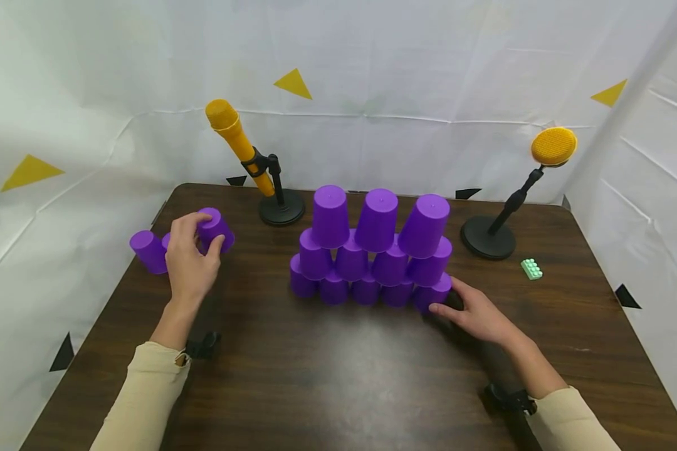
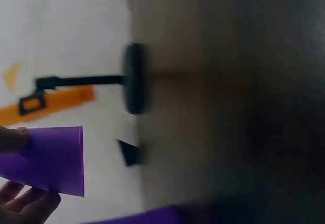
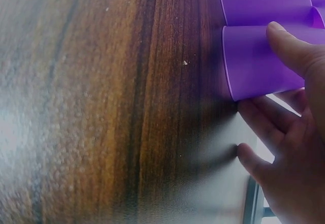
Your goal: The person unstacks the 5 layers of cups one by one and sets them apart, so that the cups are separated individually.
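My left hand [image 1: 190,269] holds a purple cup [image 1: 219,230] between thumb and fingers at the left of the table. In the left wrist view that cup [image 2: 56,160] hangs with its rim free of the fingers. Beside and partly behind the left hand stand other upside-down purple cups [image 1: 149,252]. At centre rises a three-level stack of upside-down purple cups [image 1: 351,258], with three on top. My right hand [image 1: 482,316] grips the bottom row's rightmost cup [image 1: 433,292]. The right wrist view shows the thumb on that cup's [image 3: 254,64] face and the fingers along its side.
Behind the cups, a yellow microphone [image 1: 239,144] leans on a black stand [image 1: 282,208] at left. A round yellow microphone [image 1: 553,146] on a black stand [image 1: 488,238] is at right, near a mint toy brick [image 1: 531,269]. White sheeting [image 1: 372,62] surrounds the dark wooden table [image 1: 327,376].
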Motion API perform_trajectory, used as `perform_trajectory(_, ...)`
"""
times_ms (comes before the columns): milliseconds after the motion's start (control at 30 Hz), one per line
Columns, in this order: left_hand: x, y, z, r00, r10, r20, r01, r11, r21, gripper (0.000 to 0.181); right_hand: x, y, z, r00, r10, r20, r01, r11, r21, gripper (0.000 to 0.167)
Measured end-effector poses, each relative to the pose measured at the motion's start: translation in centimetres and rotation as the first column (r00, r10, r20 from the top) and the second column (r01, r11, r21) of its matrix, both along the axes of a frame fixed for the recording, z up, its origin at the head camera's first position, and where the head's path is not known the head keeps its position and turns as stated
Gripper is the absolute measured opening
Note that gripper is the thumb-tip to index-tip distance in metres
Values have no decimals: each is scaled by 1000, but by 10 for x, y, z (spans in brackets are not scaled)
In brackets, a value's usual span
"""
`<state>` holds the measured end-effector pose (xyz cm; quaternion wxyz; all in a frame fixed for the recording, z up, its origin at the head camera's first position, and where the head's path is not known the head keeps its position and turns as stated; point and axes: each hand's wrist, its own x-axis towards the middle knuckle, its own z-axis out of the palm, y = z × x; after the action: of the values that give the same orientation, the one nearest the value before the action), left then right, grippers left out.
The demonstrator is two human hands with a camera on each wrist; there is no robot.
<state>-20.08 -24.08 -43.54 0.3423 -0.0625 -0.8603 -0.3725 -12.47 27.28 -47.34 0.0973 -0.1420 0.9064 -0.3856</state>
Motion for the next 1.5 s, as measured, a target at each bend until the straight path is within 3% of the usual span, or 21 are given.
perform_trajectory(167,1,-10,-23,988,93,125,-86,995,-56,41,-1,0,-1,1000,3,-4,-3,1000,2,75)
perform_trajectory(400,4,-15,-34,962,144,231,-126,988,-87,42,0,0,1,1000,9,-4,-9,1000,-9,74)
perform_trajectory(633,2,-15,-38,954,149,259,-129,987,-93,41,0,0,1,1000,0,0,0,1000,-1,75)
perform_trajectory(1000,4,-17,-36,960,177,215,-150,979,-135,43,1,0,1,1000,7,-11,-7,1000,-9,73)
perform_trajectory(1167,5,-14,-25,965,181,192,-158,979,-127,43,0,-1,1,1000,15,-15,-16,1000,-20,72)
perform_trajectory(1300,7,-5,-5,980,176,95,-165,979,-119,43,-1,-2,2,1000,17,-24,-17,1000,-19,72)
perform_trajectory(1400,11,13,19,994,107,-10,-108,989,-101,41,-1,-1,2,1000,14,-27,-14,1000,-12,73)
perform_trajectory(1500,17,42,47,996,-37,-84,33,998,-52,42,0,-1,1,1000,14,-22,-14,1000,-13,73)
